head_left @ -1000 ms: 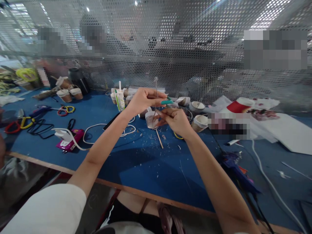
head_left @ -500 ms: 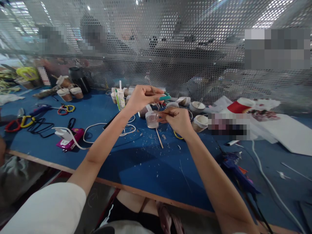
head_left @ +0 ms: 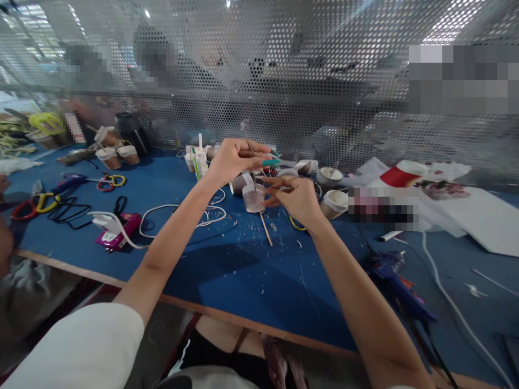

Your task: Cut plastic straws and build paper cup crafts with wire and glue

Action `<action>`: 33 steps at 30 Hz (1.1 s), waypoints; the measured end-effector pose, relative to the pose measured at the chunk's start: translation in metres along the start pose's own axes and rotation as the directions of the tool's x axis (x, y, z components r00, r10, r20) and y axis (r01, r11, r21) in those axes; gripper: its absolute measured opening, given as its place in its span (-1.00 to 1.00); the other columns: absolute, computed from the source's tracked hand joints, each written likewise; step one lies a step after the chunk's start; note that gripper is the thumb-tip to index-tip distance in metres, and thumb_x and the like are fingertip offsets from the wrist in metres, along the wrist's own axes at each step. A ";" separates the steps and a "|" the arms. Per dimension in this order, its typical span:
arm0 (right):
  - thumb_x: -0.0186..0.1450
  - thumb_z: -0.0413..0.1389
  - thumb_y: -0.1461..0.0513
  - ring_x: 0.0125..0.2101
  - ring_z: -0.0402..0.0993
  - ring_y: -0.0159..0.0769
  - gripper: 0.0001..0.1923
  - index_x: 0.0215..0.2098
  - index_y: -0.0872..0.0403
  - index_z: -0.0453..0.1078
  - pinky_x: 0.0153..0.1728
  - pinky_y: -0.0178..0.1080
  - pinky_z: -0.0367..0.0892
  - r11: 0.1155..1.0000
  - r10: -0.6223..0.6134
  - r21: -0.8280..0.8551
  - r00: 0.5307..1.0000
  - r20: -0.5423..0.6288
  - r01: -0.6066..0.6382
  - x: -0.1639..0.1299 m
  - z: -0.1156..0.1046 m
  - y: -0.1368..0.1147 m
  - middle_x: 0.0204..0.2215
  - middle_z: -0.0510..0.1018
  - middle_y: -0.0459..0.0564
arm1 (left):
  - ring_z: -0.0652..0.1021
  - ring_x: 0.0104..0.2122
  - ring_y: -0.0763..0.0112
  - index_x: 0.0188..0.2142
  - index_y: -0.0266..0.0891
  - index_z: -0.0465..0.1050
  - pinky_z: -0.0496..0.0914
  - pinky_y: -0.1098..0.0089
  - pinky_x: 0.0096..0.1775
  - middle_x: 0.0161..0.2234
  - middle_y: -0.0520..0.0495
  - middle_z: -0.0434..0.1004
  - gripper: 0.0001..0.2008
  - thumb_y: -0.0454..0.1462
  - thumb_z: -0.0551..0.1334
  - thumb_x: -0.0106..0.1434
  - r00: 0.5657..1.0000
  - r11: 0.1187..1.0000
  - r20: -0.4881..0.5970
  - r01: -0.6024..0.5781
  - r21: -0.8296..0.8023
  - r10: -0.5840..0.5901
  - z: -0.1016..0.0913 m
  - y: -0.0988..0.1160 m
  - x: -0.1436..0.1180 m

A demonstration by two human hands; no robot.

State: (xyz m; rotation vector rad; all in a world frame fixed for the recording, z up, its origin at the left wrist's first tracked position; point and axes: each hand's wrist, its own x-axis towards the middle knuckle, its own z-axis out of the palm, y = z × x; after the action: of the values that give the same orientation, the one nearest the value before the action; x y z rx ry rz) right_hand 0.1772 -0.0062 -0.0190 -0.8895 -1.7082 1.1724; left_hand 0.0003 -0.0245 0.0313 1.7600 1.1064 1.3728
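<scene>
My left hand (head_left: 237, 161) hovers over the table's middle, its thumb and fingers closed round a thin dark stick (head_left: 250, 147). Teal colour shows at its thumb and fingertips; I cannot tell whether that is nails or an object. Just below stands a small translucent cup (head_left: 254, 199), slightly tilted. Beside the cup's right side is my right hand (head_left: 298, 197), fingers apart, tips by the rim and wall; whether they touch is unclear. A dark roll-like object (head_left: 238, 185) lies behind the cup. A wooden stick (head_left: 266, 229) rests on the table in front.
Paper cups (head_left: 335, 202), a drink carton (head_left: 200, 163) and a perforated metal screen (head_left: 259, 92) stand behind. Glue guns (head_left: 399, 281) lie right and left. Left are scissors (head_left: 29, 204), a purple power block (head_left: 117, 232) and white cable (head_left: 158, 207). White scraps litter the blue table (head_left: 231, 281).
The fingers of my right hand have spread from a pinch at the cup's edge. My left hand has shifted slightly left, and the cup leans a little more.
</scene>
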 end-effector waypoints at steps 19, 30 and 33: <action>-0.05 0.32 -0.03 -0.45 0.55 -0.19 -0.62 -0.50 0.10 0.45 -0.41 -0.18 0.47 0.921 -0.233 -0.337 0.970 -0.077 0.194 0.001 -0.007 0.001 -0.44 0.61 0.05 | 0.57 -0.09 0.20 -0.19 -0.32 0.49 0.53 0.27 -0.10 -0.23 -0.08 0.61 -0.74 -0.27 0.32 0.11 0.998 0.995 -0.025 -0.062 0.079 0.064 -0.005 -0.001 0.002; 0.10 0.23 0.09 -0.50 0.57 -0.20 -0.76 -0.51 0.11 0.51 -0.40 -0.19 0.50 0.950 -0.132 -0.282 0.991 0.026 0.134 0.003 -0.009 0.006 -0.56 0.60 0.00 | 0.59 -0.12 0.23 -0.17 -0.32 0.48 0.53 0.29 -0.09 -0.23 -0.09 0.61 -0.69 -0.23 0.34 0.10 0.995 0.991 0.014 -0.098 0.095 0.097 -0.008 -0.002 0.001; 0.10 0.23 0.03 -0.48 0.58 -0.21 -0.71 -0.51 0.10 0.49 -0.39 -0.21 0.51 0.983 -0.061 -0.169 0.996 0.063 0.071 0.004 -0.007 0.005 -0.51 0.62 0.03 | 0.58 -0.09 0.22 -0.17 -0.32 0.48 0.51 0.26 -0.05 -0.22 -0.10 0.60 -0.71 -0.26 0.33 0.11 0.996 0.991 0.029 -0.092 0.099 0.090 -0.008 -0.002 0.001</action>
State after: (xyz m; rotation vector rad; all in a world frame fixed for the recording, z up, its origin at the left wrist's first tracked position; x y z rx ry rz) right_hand 0.1827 0.0011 -0.0212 -0.9024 -1.8931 1.0272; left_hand -0.0074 -0.0229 0.0323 1.9152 1.1109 1.3670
